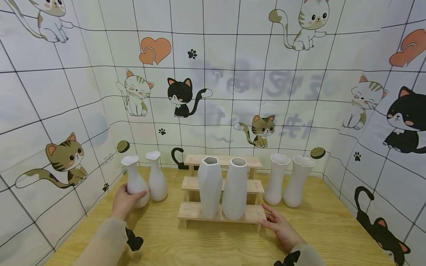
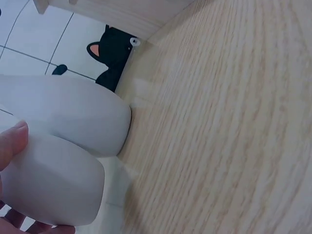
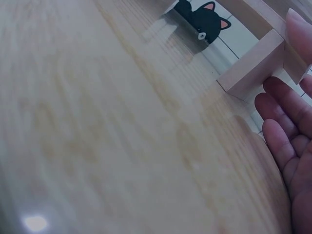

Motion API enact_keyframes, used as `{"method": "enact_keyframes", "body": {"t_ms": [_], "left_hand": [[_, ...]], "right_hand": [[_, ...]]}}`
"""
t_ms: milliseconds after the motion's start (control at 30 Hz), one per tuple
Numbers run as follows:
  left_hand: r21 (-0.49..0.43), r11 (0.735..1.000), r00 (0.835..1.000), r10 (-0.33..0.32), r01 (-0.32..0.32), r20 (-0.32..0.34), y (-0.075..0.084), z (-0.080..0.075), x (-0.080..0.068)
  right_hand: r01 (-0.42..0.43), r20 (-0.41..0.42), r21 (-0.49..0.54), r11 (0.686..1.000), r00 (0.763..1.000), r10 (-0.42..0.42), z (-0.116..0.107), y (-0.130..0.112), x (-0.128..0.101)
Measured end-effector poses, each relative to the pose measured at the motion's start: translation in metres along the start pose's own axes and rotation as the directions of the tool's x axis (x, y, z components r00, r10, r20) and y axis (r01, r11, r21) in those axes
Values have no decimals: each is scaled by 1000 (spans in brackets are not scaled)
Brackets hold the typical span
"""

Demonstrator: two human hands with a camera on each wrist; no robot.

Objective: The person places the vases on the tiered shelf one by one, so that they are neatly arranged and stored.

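Left hand [image 1: 125,201] is clamped round the outer vase [image 1: 134,179], left of the wooden stand [image 1: 223,160]. Right hand [image 1: 279,225] is at the stand's right end; pinch or mere touch, cannot tell. Inner vase [image 1: 158,186] stands just beside. Risk: a sideways swing could tip it; jolting the stand could topple the tall vases [image 1: 210,188] on its lowest shelf [image 1: 191,211].

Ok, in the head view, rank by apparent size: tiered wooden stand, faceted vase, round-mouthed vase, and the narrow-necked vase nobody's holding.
1. Tiered wooden stand
2. Faceted vase and round-mouthed vase: too alike to rank
3. Narrow-necked vase
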State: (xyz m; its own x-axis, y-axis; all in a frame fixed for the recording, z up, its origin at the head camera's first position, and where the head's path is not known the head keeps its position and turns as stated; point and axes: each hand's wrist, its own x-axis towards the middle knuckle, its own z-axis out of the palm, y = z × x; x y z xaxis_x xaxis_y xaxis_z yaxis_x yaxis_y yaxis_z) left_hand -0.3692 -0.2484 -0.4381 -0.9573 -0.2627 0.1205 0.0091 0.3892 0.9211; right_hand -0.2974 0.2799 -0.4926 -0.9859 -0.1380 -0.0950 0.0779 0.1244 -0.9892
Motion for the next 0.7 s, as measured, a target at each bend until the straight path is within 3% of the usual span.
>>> {"method": "enact_keyframes", "body": {"t_ms": [400, 700], "left_hand": [[-15, 1000, 992, 7, -5, 127, 22, 1, -20], [-32, 998, 982, 67, -62, 175, 41, 13, -37]], "right_hand": [[7, -3, -5, 1000, 1000, -7, 0, 1, 0], [8, 9, -8, 1000, 1000, -8, -1, 0, 0]]}}
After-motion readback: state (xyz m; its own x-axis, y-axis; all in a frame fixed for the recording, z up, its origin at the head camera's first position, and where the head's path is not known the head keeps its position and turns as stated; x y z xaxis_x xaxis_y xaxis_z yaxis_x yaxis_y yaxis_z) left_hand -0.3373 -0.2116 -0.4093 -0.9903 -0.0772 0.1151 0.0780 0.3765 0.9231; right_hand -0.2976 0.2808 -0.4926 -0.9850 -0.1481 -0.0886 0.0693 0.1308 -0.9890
